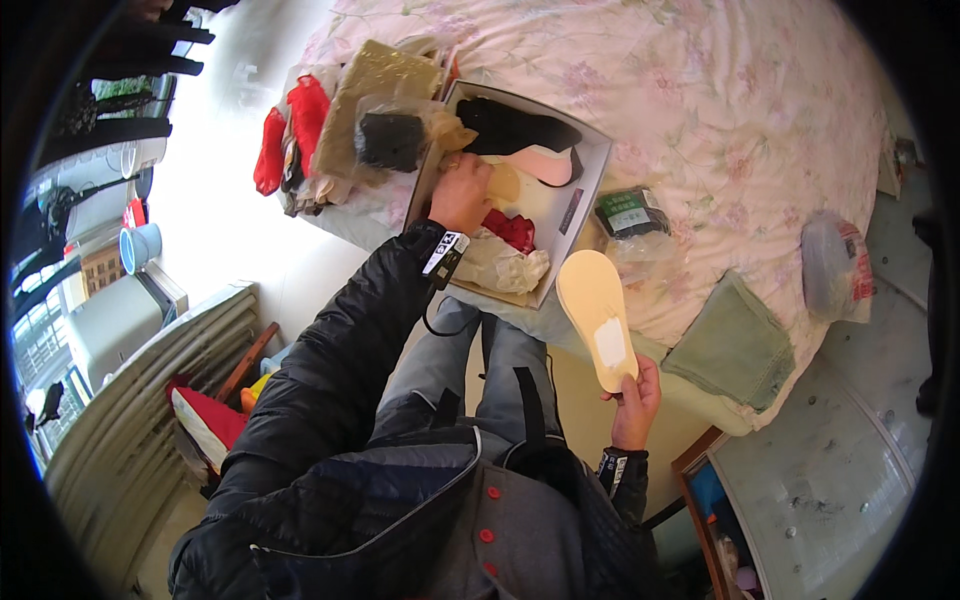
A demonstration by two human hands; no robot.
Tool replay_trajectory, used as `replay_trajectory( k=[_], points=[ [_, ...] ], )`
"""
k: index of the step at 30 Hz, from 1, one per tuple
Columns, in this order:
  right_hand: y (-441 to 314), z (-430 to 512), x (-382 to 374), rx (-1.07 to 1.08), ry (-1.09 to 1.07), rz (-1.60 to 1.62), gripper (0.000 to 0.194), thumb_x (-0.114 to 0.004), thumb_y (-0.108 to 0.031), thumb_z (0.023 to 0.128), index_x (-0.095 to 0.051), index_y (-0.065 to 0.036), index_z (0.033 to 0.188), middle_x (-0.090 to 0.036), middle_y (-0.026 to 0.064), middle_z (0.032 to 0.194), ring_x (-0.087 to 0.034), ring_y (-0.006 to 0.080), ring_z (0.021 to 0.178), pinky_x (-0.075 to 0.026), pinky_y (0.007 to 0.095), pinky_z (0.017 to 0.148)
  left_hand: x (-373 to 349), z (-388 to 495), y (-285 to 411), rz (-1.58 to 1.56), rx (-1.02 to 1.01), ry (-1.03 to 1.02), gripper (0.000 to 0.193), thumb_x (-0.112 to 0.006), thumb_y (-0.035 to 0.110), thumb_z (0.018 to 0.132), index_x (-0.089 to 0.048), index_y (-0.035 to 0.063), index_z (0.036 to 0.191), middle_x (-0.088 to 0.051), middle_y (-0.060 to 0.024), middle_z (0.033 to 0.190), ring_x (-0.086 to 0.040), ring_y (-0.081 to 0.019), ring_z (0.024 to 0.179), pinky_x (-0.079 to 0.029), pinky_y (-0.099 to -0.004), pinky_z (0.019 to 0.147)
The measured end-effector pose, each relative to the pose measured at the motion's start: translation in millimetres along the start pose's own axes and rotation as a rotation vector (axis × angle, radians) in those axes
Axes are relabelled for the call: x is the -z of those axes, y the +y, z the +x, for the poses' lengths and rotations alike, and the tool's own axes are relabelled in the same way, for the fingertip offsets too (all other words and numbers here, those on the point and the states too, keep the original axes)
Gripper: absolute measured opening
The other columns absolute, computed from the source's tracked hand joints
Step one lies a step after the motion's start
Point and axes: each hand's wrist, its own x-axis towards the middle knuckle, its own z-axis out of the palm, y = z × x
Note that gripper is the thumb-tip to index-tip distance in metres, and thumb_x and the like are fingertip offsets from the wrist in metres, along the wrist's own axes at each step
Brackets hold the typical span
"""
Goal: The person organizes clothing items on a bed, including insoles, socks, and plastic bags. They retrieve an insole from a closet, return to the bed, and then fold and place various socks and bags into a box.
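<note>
My right hand [636,409] pinches the narrow heel end of a tan shoe insole [589,289] and holds it upright near the bed's edge. A white patch sits on the insole near the fingers. My left hand [461,193] reaches into an open cardboard box [592,187]. Beside its fingers in the box is another tan piece [505,184], partly hidden; whether the hand grips it is unclear. Black insoles [517,126] and a pink insole [536,161] lie along the box's far side. Red fabric [512,230] and crumpled cream fabric [506,266] fill the near side.
Left of the box are a gold-coloured flat box [379,90], a plastic-wrapped black bundle [391,141] and red cloth items [307,112]. Right of it, the floral bed [712,150] holds a labelled packet [632,214], a folded green cloth [731,341] and a plastic bag [834,266].
</note>
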Motion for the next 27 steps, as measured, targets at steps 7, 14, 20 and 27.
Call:
replay_trajectory(
  k=[7,14,20,27],
  points=[
    [-17,41,42,-0.039,0.016,0.017,0.025,-0.052,-0.007,0.097,-0.054,0.001,0.120,-0.068,0.0065,0.098,-0.061,0.0099,0.072,-0.052,0.0243,0.062,-32,38,-4,0.163,0.092,-0.079,0.034,-0.072,0.007,0.070,-0.061,0.0062,0.101,-0.058,-0.0191,0.102,-0.059,-0.0399,0.096,-0.050,-0.0487,0.080],
    [-41,70,55,-0.013,0.019,0.066,0.025,-0.051,-0.006,0.096,-0.055,0.000,0.120,-0.067,0.0057,0.097,-0.060,0.0093,0.072,-0.051,0.0242,0.062,32,19,19,-0.912,0.466,-0.041,0.021,-0.062,0.016,0.092,-0.063,0.0039,0.109,-0.065,-0.0052,0.104,-0.064,-0.0191,0.093,-0.052,-0.0295,0.080],
    [-55,88,38,-0.005,0.018,0.052,0.028,-0.052,-0.008,0.096,-0.054,-0.002,0.123,-0.065,0.0035,0.099,-0.058,0.0089,0.074,-0.050,0.0242,0.061,56,-2,42,-1.942,0.662,0.027,0.034,-0.059,0.026,0.100,-0.054,0.0064,0.128,-0.062,-0.0056,0.121,-0.064,-0.0189,0.105,-0.055,-0.0355,0.091],
    [-69,104,-4,0.060,-0.019,-0.060,0.030,-0.051,-0.004,0.096,-0.054,0.001,0.125,-0.067,0.0066,0.103,-0.060,0.0093,0.073,-0.050,0.0236,0.061,79,-8,37,-2.316,0.734,-0.153,0.048,-0.054,0.032,0.103,-0.045,0.0049,0.142,-0.055,-0.0115,0.138,-0.058,-0.0252,0.123,-0.050,-0.0430,0.103]
  ],
)
